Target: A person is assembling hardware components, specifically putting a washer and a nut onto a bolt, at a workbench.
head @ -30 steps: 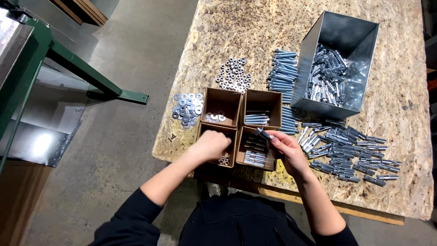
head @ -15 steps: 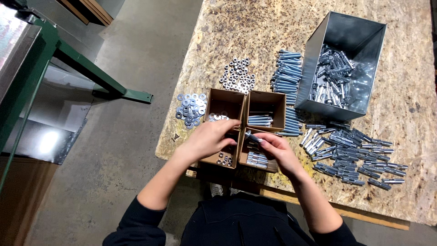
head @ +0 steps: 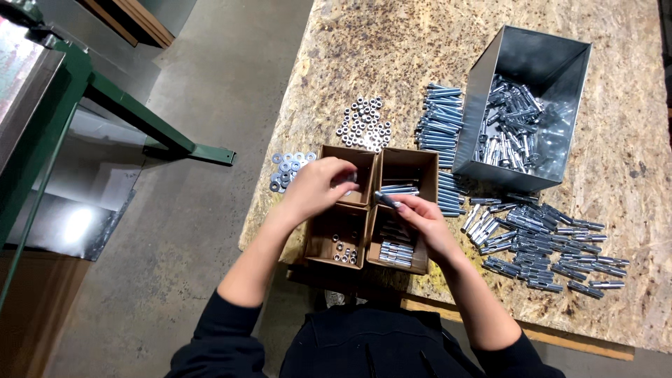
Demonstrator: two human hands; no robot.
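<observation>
Cardboard box (head: 346,241), left hand (head: 318,187) above; right hand (head: 420,218) pinching bolt (head: 386,200)

I count four cardboard boxes (head: 371,210) set in a square, one grey metal bin (head: 525,105), and five loose piles of hardware on the bench (head: 364,56).

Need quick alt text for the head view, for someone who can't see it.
Two hands work over a four-compartment cardboard box on a chipboard table: the right hand holds a bolt, the left hand pinches something small. Loose nuts, washers and a metal bin surround them.
</observation>
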